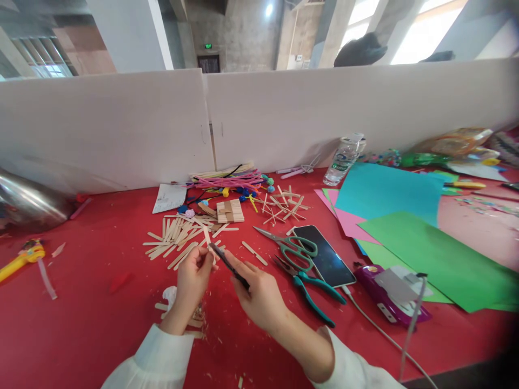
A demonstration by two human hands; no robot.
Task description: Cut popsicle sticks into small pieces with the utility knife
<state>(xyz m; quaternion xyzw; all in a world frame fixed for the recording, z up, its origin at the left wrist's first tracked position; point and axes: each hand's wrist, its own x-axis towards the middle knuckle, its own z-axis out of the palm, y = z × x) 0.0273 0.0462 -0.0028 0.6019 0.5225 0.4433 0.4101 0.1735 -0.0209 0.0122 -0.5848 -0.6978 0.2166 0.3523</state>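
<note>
My left hand (191,276) is closed in a pinch around a wooden craft stick (207,235), which points up and away from me. In my right hand (261,294) is a slim dark tool (230,266), its front end at the stick close to my left fingertips. Whether it is a knife or a file I cannot make out. Just beyond my hands lies a loose pile of craft sticks (175,233). Under my left wrist are more sticks, a crumpled white tissue (169,295) and wood shavings (198,312), partly hidden by the arm.
Right of my hands lie green-handled scissors (299,252), teal-handled pliers (312,292) and a phone (324,256). Farther right are coloured paper sheets (393,192) and a purple glue-gun-like device (385,297). Pipe cleaners (227,179) and a water bottle (343,159) stand near the white partition (284,116).
</note>
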